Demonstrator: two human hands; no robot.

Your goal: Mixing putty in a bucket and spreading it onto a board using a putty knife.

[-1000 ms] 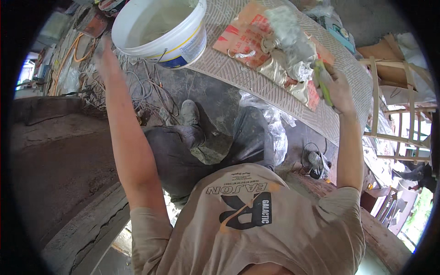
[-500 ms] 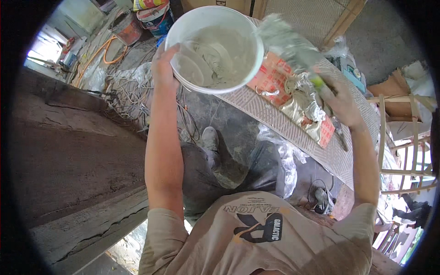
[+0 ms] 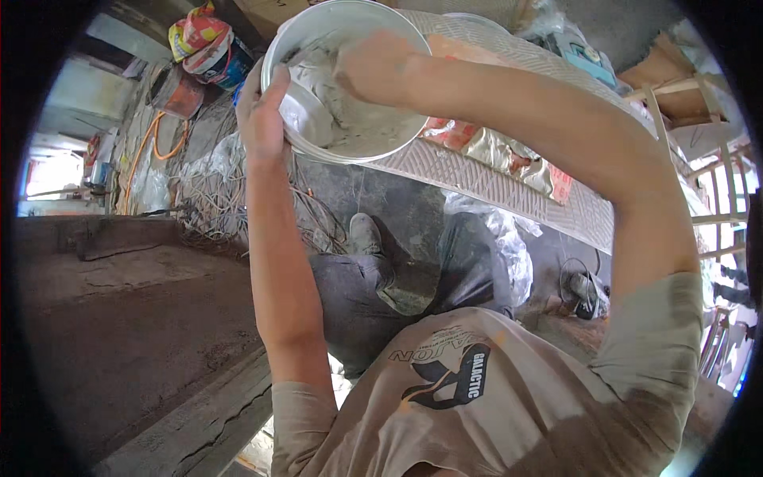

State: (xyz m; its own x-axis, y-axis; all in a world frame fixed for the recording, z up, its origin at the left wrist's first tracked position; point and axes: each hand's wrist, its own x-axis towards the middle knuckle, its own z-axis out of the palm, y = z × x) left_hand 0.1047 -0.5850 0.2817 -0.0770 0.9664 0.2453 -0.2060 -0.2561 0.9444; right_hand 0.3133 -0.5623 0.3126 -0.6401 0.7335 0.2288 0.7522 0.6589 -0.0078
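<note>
The left hand (image 3: 266, 115) grips the rim of the white bucket (image 3: 343, 17), at the left end of the surface (image 3: 485, 169). The right hand (image 3: 375, 67) is inside the bucket, over grey paste (image 3: 373, 127); whether its blurred fingers are closed I cannot tell.

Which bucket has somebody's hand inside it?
The white bucket, top middle: the right hand reaches in. The orange-red bucket and dark blue bucket, upper left, are untouched.
</note>
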